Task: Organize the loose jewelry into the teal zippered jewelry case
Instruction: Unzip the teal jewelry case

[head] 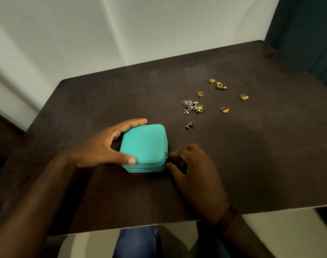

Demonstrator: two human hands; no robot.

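Teal case: closed, flat on the table, toward our front edge and left of centre. The zipper pull sits at its near-right corner, and the zip track runs from there up the right side, away from us. Our left hand spans the case, fingers along the far-left edge and thumb on the lid, bracing it. Our right hand is nearer the pull, thumb and forefinger curled at it; we cannot tell whether they pinch it. The loose jewelry lies beyond to the right, well apart from the case.
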